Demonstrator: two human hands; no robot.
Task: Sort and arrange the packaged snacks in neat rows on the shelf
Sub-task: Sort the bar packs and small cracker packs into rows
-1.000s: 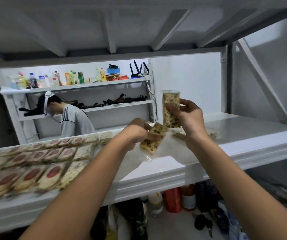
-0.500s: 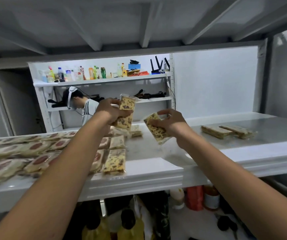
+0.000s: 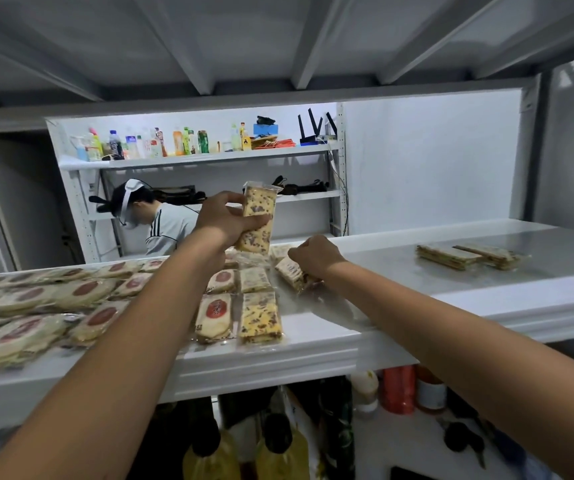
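My left hand (image 3: 224,216) grips a clear-wrapped yellow speckled snack pack (image 3: 257,220) and holds it upright above the white shelf (image 3: 347,344). My right hand (image 3: 315,254) is closed on a second speckled pack (image 3: 290,271), pressed low onto the shelf surface. Below them speckled packs (image 3: 260,317) lie in a column beside packs with a red oval label (image 3: 214,317). Rows of red-label packs (image 3: 36,306) fill the shelf's left part. Two speckled packs (image 3: 469,256) lie apart at the right.
Another person (image 3: 160,220) with a head-worn device stands behind the shelf. A back rack (image 3: 202,157) carries bottles and a router. Bottles and jars (image 3: 399,389) stand on the level below. The upper shelf's underside (image 3: 278,46) hangs low overhead.
My left hand stays up with its speckled pack. My right hand has dropped from mid-air down to the shelf with its pack, right of the speckled column.
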